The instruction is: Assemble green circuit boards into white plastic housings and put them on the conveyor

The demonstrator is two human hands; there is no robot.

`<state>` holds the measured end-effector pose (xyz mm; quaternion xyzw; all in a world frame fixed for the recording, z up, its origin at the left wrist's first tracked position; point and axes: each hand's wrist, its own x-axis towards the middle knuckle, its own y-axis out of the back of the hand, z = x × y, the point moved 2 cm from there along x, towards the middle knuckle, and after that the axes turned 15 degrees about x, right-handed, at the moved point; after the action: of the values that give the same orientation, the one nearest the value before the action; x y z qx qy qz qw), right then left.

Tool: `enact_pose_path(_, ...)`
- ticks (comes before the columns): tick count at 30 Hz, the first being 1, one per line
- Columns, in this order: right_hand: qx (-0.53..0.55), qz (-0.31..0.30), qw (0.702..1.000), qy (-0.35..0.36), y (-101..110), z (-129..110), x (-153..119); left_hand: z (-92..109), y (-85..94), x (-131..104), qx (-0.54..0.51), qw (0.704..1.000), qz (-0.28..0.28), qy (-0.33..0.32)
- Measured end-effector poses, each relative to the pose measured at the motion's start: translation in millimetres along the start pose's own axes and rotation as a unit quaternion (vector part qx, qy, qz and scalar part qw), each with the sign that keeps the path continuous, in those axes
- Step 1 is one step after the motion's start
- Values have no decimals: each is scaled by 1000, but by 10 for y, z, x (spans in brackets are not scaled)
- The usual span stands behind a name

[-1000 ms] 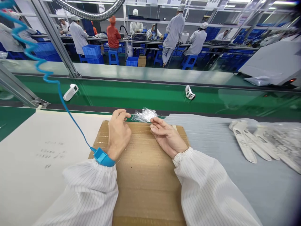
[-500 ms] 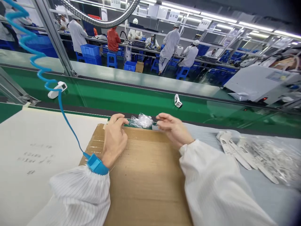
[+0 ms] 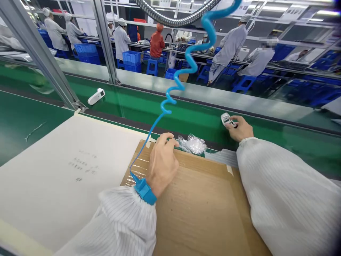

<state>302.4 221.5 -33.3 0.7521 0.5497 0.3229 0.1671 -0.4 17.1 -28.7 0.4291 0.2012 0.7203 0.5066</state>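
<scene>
My right hand [image 3: 241,128] reaches over the green belt, its fingers closed on a small white handheld device [image 3: 226,119] with a dark, cut-out-looking face. My left hand [image 3: 163,161] rests on the far left part of the brown cardboard [image 3: 202,202], fingers loosely curved and apart, nothing visible in them. A blue wrist strap [image 3: 145,191] with a coiled blue cord [image 3: 170,96] is around the left wrist. Just right of the left fingertips lies a crumpled clear plastic bag [image 3: 195,144], at the cardboard's far edge.
Another white device [image 3: 96,96] lies on the green belt [image 3: 144,106] at the left. White paper with handwriting [image 3: 58,160] covers the bench to the left. Metal posts [image 3: 48,53] rise beyond it. Across the aisle, several people in work coats stand or sit at benches with blue bins [image 3: 131,58].
My right hand has moved from beside the plastic bag onto the belt and taken hold of the white device. My left hand stays on the cardboard. The view has shifted left.
</scene>
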Motion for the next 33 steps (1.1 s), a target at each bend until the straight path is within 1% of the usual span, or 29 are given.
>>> enact_pose_path(2,66,-8,997,-30,-12,-235,-110,4,3,3,-6,1000,10,-4)
enact_pose_path(3,112,-24,993,-38,9,-381,-189,14,13,3,-13,1000,18,-9)
enact_pose_path(5,214,-89,973,-23,100,-713,-404,62,52,-1,-26,998,41,-32)
enact_pose_path(6,261,-133,956,-13,164,-880,-539,98,80,-5,-31,997,54,-50)
enact_pose_path(9,328,-250,911,17,364,-1294,-997,222,161,-31,-35,991,80,-98)
enact_pose_path(11,343,-300,890,22,447,-1439,-1281,282,183,-49,-51,991,65,-107)
enact_pose_path(12,346,-317,883,24,466,-1469,-1402,301,176,-56,-69,991,38,-108)
enact_pose_path(13,343,-325,881,28,474,-1473,-1505,313,160,-62,-92,990,-3,-108)
enact_pose_path(14,332,-319,887,35,476,-1458,-1589,319,138,-68,-115,987,-49,-105)
enact_pose_path(16,279,-264,920,72,487,-1404,-1708,319,99,-79,-142,978,-124,-94)
enact_pose_path(17,244,-224,938,102,499,-1383,-1750,315,89,-83,-142,976,-142,-86)
enact_pose_path(18,207,-185,951,139,514,-1373,-1785,312,87,-87,-136,977,-146,-78)
enact_pose_path(19,170,-155,957,178,528,-1376,-1817,311,90,-91,-127,979,-143,-72)
enact_pose_path(20,133,-140,957,216,535,-1390,-1845,313,94,-98,-116,981,-140,-70)
enact_pose_path(22,56,-134,949,280,527,-1430,-1896,323,99,-116,-94,983,-140,-74)
enact_pose_path(25,-84,-118,925,350,457,-1480,-1976,310,88,-124,-51,986,-139,-77)
enact_pose_path(27,-136,-134,903,385,374,-1496,-2042,242,82,-93,-8,992,-125,-27)
enact_pose_path(28,-138,-153,895,396,328,-1501,-2070,192,85,-67,13,993,-113,11)
enact_pose_path(29,-126,-169,893,398,283,-1504,-2088,139,94,-39,29,993,-98,52)
enact_pose_path(30,-105,-178,898,390,242,-1508,-2090,90,105,-11,37,992,-83,87)
enact_pose_path(31,-78,-179,908,371,203,-1511,-2073,51,116,14,33,991,-72,108)
enact_pose_path(33,-14,-162,935,314,132,-1517,-1997,14,123,50,-12,990,-73,121)
